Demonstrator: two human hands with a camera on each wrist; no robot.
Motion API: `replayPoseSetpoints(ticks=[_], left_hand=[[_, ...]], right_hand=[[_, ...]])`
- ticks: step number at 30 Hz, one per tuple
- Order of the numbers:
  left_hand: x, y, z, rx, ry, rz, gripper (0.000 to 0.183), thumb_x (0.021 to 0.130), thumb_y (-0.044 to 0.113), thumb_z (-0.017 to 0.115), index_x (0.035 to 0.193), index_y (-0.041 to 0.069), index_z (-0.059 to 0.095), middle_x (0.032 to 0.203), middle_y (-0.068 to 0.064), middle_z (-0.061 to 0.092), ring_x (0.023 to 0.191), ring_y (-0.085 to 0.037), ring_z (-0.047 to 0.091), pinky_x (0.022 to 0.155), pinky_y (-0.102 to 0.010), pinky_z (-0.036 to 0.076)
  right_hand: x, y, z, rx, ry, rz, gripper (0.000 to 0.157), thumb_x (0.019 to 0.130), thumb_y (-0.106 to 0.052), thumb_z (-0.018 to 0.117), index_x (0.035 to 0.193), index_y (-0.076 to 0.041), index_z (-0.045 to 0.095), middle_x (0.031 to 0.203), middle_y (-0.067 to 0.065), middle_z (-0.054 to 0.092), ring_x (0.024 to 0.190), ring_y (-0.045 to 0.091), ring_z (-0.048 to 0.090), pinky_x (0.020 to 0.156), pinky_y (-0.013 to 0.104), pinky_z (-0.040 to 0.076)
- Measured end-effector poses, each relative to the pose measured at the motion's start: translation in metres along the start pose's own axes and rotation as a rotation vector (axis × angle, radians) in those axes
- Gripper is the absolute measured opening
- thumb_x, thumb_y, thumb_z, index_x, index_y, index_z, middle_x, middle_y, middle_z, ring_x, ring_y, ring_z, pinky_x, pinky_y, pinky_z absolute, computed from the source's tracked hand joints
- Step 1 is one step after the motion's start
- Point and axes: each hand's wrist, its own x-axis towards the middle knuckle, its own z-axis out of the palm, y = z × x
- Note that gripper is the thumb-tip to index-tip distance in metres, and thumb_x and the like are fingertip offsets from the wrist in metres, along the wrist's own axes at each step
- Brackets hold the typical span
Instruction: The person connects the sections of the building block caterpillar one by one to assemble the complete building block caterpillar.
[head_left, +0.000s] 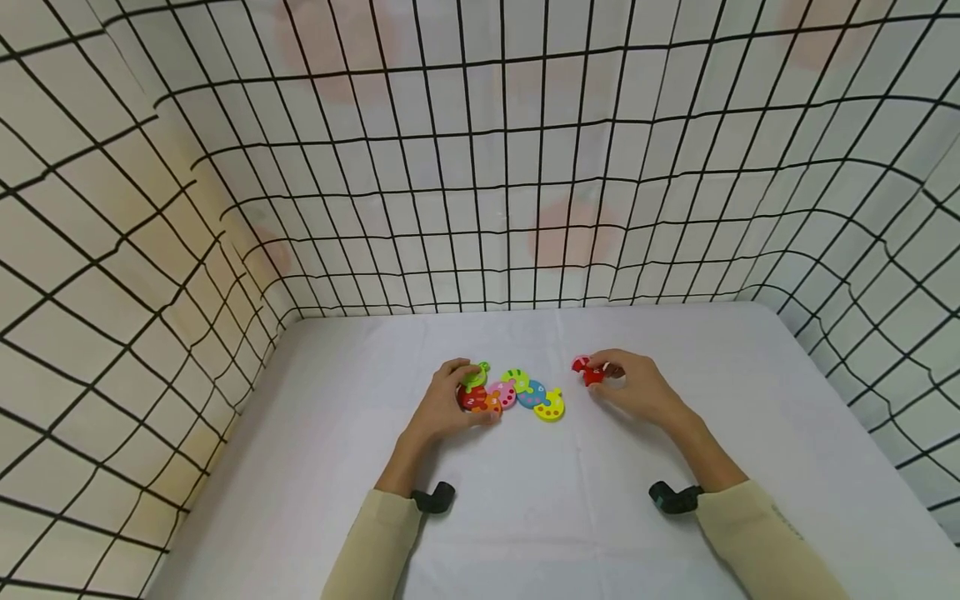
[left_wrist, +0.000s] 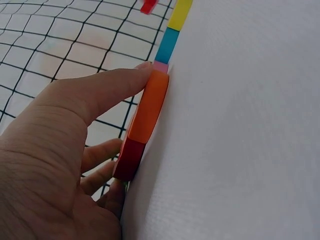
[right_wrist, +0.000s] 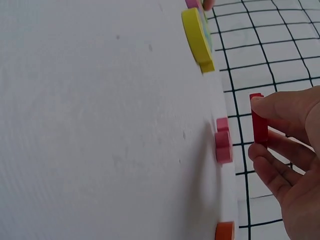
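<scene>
A row of round coloured puzzle pieces with numbers (head_left: 530,393) lies on the white cloth, joined in a wavy line from green and red to yellow. My left hand (head_left: 438,406) holds its left end, thumb along the orange piece (left_wrist: 150,107) and fingers round the red piece (left_wrist: 131,159) and green piece (head_left: 476,379). To the right of the row, my right hand (head_left: 636,385) pinches a red puzzle piece (right_wrist: 259,120) between thumb and fingers, raised off the cloth. A pink-red piece (right_wrist: 223,146) lies just beyond it.
An orange piece (right_wrist: 225,231) sits on the cloth near my right hand, hidden behind that hand in the head view. White cloth (head_left: 525,508) covers the table. Black netting (head_left: 480,200) over pale walls encloses its back and sides.
</scene>
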Motion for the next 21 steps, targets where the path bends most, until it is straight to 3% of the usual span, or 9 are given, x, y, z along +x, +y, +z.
replayPoseSetpoints(ticks=[8,15,21], left_hand=[[0.0,0.0,-0.001,-0.01,0.012,-0.009,0.084,0.073,0.049,0.087,0.145,0.018,0.057,0.158,-0.004,0.042,0.144,-0.029,0.041,0.116,-0.053,0.043],[0.0,0.001,-0.002,-0.041,0.021,-0.013,0.084,0.073,0.049,0.087,0.144,0.016,0.058,0.157,-0.006,0.043,0.142,-0.029,0.042,0.115,-0.054,0.044],[0.0,0.002,-0.001,-0.036,0.025,-0.021,0.085,0.072,0.051,0.088,0.144,0.016,0.059,0.156,-0.006,0.043,0.142,-0.029,0.042,0.116,-0.053,0.044]], right_hand=[[0.005,-0.012,0.014,0.014,-0.052,-0.038,0.035,0.091,-0.018,0.077,0.126,-0.016,0.069,0.13,0.007,0.067,0.106,0.025,0.06,0.094,0.043,0.056],[0.009,-0.018,0.024,0.014,-0.108,-0.044,0.03,0.091,-0.015,0.075,0.121,-0.019,0.07,0.124,0.002,0.067,0.101,0.02,0.059,0.089,0.036,0.055],[0.009,-0.02,0.028,-0.024,-0.147,-0.047,0.031,0.091,-0.016,0.075,0.121,-0.02,0.07,0.12,0.001,0.068,0.101,0.02,0.058,0.087,0.036,0.054]])
